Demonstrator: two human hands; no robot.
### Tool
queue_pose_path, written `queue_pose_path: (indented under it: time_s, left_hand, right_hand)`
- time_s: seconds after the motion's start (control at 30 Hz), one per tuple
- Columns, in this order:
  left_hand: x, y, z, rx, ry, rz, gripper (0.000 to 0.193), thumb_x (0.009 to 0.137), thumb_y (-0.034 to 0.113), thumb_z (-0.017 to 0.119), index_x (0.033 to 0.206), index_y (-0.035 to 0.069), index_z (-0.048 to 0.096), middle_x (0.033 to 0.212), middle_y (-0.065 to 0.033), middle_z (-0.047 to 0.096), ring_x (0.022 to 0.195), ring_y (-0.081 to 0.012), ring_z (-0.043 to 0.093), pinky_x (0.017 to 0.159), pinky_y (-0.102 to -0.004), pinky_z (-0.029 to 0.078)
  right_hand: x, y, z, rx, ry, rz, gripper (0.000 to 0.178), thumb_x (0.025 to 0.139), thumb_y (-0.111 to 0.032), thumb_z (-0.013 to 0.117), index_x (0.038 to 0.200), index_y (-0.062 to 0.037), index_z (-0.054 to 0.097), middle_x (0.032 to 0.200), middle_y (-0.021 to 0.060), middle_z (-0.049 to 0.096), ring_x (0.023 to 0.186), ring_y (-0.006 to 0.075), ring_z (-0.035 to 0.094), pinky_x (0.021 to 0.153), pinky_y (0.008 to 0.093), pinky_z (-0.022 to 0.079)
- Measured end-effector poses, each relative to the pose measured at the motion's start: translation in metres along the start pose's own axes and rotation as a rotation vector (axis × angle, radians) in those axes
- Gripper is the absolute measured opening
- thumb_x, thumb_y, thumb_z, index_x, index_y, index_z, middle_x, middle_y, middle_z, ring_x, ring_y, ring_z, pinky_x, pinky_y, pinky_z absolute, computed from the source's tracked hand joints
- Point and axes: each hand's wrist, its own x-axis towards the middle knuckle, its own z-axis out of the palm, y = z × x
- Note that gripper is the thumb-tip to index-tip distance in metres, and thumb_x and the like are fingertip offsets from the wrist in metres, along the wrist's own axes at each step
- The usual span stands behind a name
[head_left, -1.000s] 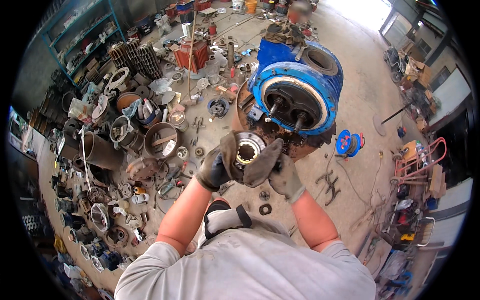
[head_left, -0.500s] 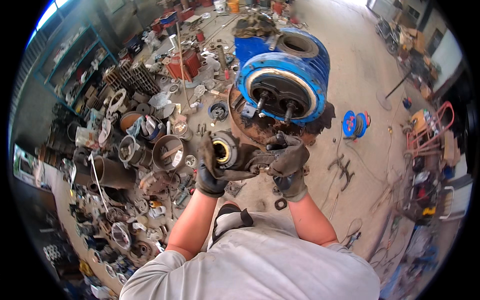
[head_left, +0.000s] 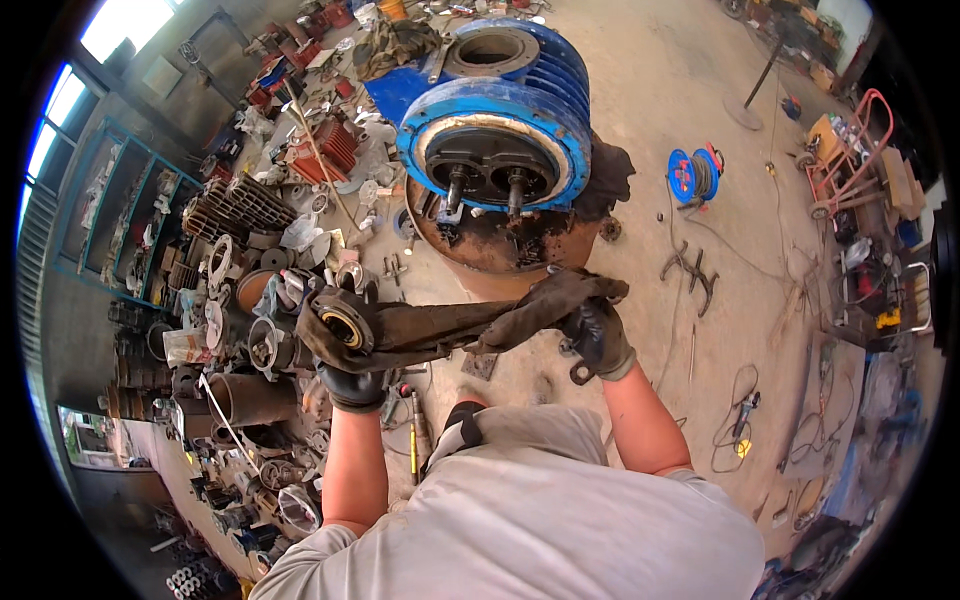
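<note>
Both my hands wear dark, grimy work gloves. My left hand (head_left: 352, 385) is closed around a round dark metal housing (head_left: 357, 308) with a brassy yellow ring inside its bore, one end of a dirty brown rag (head_left: 430, 325) bunched about it. To the right, the rag runs stretched across to my right hand (head_left: 600, 340), whose fingers grip its other end. Just beyond stands a big blue machine (head_left: 575, 75) with a round open flange and two shafts (head_left: 516, 190) sticking out toward me. It rests on a rusty round base (head_left: 470, 265).
Metal castings, rings and a wide pipe (head_left: 250, 398) crowd the floor at left, before a teal shelf rack (head_left: 130, 215). At right lie a blue cable reel (head_left: 693, 175), a dark puller-like tool (head_left: 690, 275) and an angle grinder (head_left: 743, 415). A red hand truck (head_left: 850, 165) stands farther right.
My hands have moved apart, and the rag that was bunched between them is now drawn out lengthwise. The housing has moved left with my left hand. The view has shifted too.
</note>
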Motion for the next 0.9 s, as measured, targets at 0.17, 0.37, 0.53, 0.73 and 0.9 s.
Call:
queue_pose_path:
  time_s: [0.17,0.37,0.53,0.73,0.9]
  left_hand:
    - [0.005,-0.01,-0.004,0.57,0.136,0.192,0.083,0.098,0.047,0.067,0.157,-0.001,0.034,0.15,-0.0228,0.051,0.131,-0.04,0.055,0.112,-0.0524,0.044]
    - [0.009,0.006,0.021,-0.984,0.005,-0.228,0.068,0.104,0.036,0.064,0.158,0.004,0.039,0.156,-0.0162,0.05,0.141,-0.0358,0.05,0.117,-0.0499,0.041]
    - [0.034,0.014,0.011,0.922,-0.048,0.417,0.065,0.108,0.054,0.043,0.156,0.01,0.047,0.17,-0.0158,0.037,0.151,-0.0385,0.041,0.122,-0.0512,0.035]
    - [0.041,0.042,0.03,0.76,-0.152,0.209,0.065,0.104,0.046,0.053,0.159,0.011,0.047,0.161,-0.0074,0.049,0.137,-0.0319,0.049,0.12,-0.0476,0.034]
    - [0.039,0.057,0.038,0.564,-0.281,0.263,0.067,0.106,0.047,0.054,0.161,0.011,0.043,0.164,-0.0096,0.047,0.149,-0.031,0.044,0.125,-0.0484,0.028]
  right_hand:
    - [-0.018,0.024,-0.037,0.3,0.097,0.171,0.051,0.111,-0.048,0.048,0.133,-0.0049,0.063,0.121,0.0109,0.071,0.113,0.026,0.07,0.093,0.0419,0.06]
    - [-0.01,0.009,-0.013,0.65,-0.049,0.163,0.061,0.111,-0.045,0.047,0.156,-0.0039,0.041,0.15,0.0142,0.057,0.138,0.0312,0.056,0.12,0.0601,0.039]
    - [0.005,-0.078,0.034,0.757,-0.171,0.042,0.059,0.109,-0.044,0.049,0.157,-0.0106,0.043,0.152,0.0147,0.056,0.14,0.0324,0.054,0.119,0.0597,0.04]
    - [-0.009,0.059,0.003,0.857,0.086,0.064,0.051,0.109,-0.036,0.051,0.152,-0.0102,0.048,0.151,0.0099,0.058,0.135,0.0258,0.058,0.116,0.0458,0.046]
    - [-0.002,0.02,0.028,-0.728,0.068,-0.274,0.064,0.091,-0.005,0.075,0.149,-0.0055,0.048,0.147,0.0126,0.06,0.136,0.0235,0.057,0.111,0.0397,0.05]
